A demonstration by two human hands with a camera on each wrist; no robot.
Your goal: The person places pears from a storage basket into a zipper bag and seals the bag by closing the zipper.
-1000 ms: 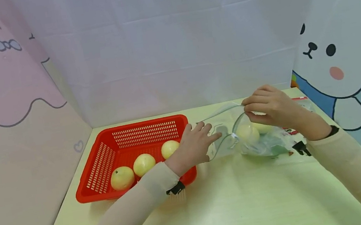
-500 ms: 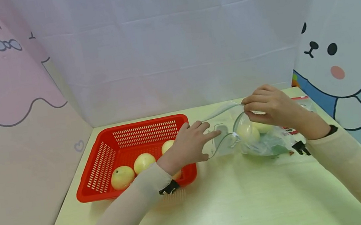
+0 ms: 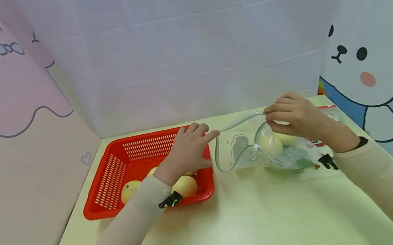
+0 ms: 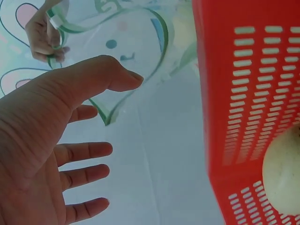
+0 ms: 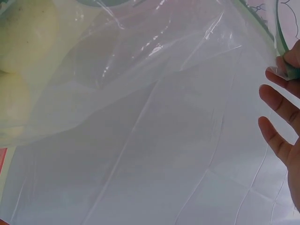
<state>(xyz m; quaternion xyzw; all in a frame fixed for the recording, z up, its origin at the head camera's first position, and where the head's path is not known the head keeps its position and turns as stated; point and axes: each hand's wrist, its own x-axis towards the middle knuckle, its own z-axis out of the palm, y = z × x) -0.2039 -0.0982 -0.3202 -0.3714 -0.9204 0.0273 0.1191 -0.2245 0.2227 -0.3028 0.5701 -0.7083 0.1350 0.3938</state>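
Observation:
My right hand (image 3: pixel 295 119) pinches the rim of a clear zip bag (image 3: pixel 292 161) between thumb and fingertips, lifting its mouth off the table. In the right wrist view, the bag's green edge is between my thumb and index finger. Pale yellow round fruits (image 3: pixel 270 144) show through the plastic. My left hand (image 3: pixel 187 151), fingers spread and holding nothing, is over the right side of a red plastic basket (image 3: pixel 94 187), just left of the bag's mouth. Several similar fruits (image 3: pixel 184 187) lie inside the basket, partly hidden by my left forearm.
Behind the filled bag lies more plastic with a red strip (image 3: pixel 326 107) near the table's right edge. A white cloth (image 3: pixel 187 56) stands behind the table, with cartoon-printed cloths at both sides. The pale table (image 3: pixel 255 219) extends in front of basket and bag.
My left hand has moved left from the bag's mouth to over the basket's right side, leaving the bag's near rim. My right hand stays in place, pinching the bag.

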